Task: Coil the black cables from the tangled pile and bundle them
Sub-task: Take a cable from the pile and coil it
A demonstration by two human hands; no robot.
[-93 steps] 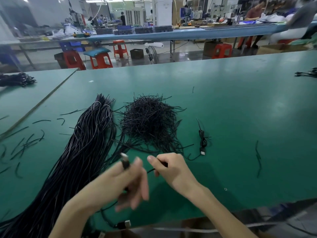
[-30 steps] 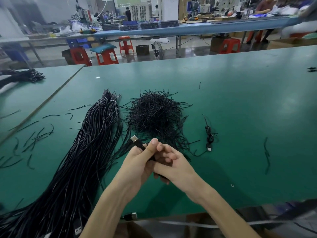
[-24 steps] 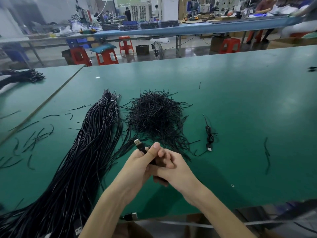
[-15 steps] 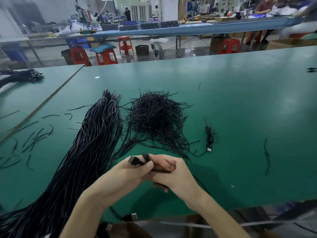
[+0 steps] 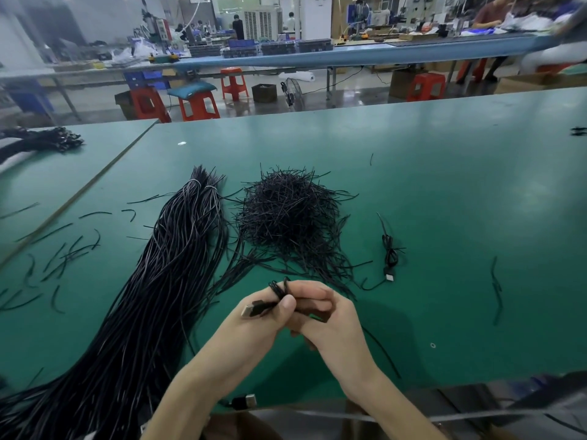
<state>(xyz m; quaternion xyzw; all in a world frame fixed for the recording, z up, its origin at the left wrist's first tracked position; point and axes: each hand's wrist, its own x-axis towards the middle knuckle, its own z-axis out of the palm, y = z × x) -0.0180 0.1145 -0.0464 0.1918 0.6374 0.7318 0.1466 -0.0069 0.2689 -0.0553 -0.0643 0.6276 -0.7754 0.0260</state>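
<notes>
We're coiling one cable point(image 5: 279, 288) over the worktop point(image 5: 444, 185) front edge, L hand point(image 5: 259, 317) pinching loops + USB plug point(image 5: 252, 310), R hand point(image 5: 328, 319) curling round same loops; next, prob. we're reaching for a tie from heap point(image 5: 292, 214) w/o slackening.

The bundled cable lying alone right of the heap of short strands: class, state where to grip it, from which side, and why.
Probably take the bundled cable by its cinched middle, from above, pinching across it left to right. It lies flat on the green table, pointing away from the person, strands bunched there; its plug and tail trail loose.
</notes>
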